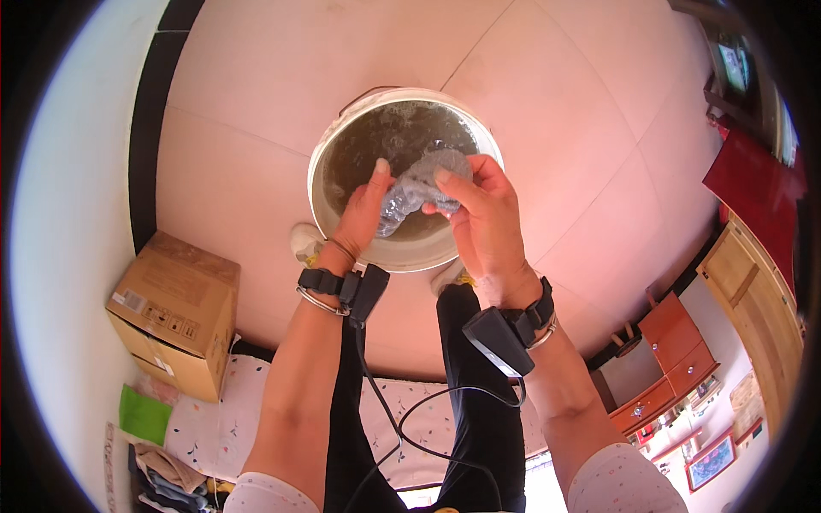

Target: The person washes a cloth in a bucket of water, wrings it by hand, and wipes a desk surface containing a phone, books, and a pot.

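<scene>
A wet grey cloth (440, 171) is bunched up over a white bucket (318, 184) of murky, foamy water. My right hand (489, 209) grips the cloth with its thumb on top and fingers curled around the far side. At the cloth's other end, my left hand (366, 205) is closed, thumb pointing up; its other fingers are mostly hidden. Between the hands, the lower left part of the cloth looks clear and glossy (392, 211); whether that is water or plastic, I cannot tell. Both hands are above the water, inside the rim.
The bucket stands on pale pink floor tiles (581, 111), between my shoes (305, 243). A cardboard box (175, 299) is to the left. A patterned covered seat (231, 419) lies behind me, and wooden furniture (676, 350) lines the right. Cables (402, 427) hang from my wrist devices.
</scene>
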`<control>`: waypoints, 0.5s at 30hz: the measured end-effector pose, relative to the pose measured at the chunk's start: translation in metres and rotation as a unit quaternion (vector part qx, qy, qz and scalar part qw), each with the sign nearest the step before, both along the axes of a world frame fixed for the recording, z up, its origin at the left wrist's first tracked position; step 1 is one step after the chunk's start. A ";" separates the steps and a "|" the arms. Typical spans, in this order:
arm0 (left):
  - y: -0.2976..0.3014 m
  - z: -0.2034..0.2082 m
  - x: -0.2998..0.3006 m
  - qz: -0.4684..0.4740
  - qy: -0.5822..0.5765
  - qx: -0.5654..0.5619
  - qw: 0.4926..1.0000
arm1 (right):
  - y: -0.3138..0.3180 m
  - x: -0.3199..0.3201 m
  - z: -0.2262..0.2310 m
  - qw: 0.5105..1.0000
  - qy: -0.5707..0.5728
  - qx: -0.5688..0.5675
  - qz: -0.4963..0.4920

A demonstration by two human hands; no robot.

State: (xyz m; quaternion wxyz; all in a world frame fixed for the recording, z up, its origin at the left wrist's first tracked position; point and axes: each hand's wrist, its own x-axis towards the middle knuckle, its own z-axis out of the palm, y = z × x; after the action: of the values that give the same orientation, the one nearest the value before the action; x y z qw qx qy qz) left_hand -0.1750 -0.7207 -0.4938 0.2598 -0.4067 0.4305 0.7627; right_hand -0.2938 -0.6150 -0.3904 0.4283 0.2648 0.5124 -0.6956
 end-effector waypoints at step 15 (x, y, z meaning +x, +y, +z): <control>0.021 0.065 -0.003 0.321 0.065 0.212 0.921 | 0.055 0.061 -0.031 0.996 -0.032 0.075 0.027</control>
State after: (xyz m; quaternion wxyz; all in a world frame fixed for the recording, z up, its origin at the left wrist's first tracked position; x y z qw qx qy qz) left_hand -0.1781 -0.6996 -0.4289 0.0527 -0.4084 0.1208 0.9032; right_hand -0.2330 -0.5600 -0.4217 0.4418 0.3042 0.5565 -0.6344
